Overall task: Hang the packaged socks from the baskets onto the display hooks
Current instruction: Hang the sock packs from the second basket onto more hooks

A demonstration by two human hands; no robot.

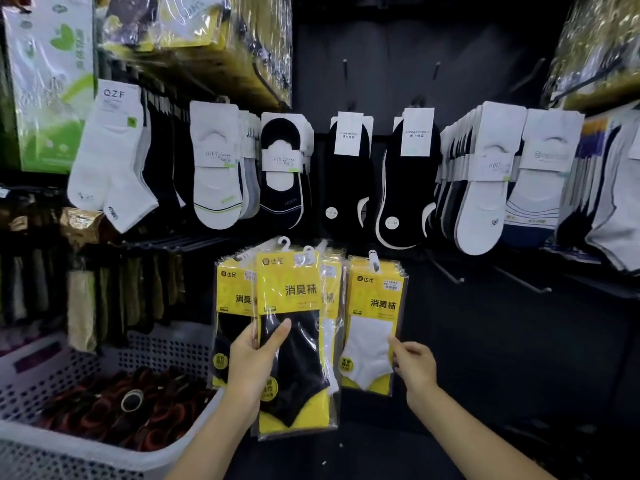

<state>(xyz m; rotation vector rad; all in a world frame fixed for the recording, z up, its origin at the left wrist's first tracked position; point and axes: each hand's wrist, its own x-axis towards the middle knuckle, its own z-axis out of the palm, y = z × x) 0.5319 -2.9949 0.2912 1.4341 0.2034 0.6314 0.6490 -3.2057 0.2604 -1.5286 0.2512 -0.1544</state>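
Observation:
My left hand [254,362] grips a fanned stack of yellow sock packs [291,327] with black socks inside, their white plastic hangers pointing up. My right hand [414,363] pinches the right edge of a separate yellow pack with white socks [372,323], held upright beside the stack; its white hanger is at the top. Bare black display hooks [450,275] jut out of the dark panel to the right of this pack. A white perforated basket [156,348] stands at the lower left.
Above, a row of carded white and black socks [346,174] hangs on hooks across the wall. More yellow packs [207,36] hang top left and top right. The basket holds dark red and black items. Dark hosiery packs hang at the left.

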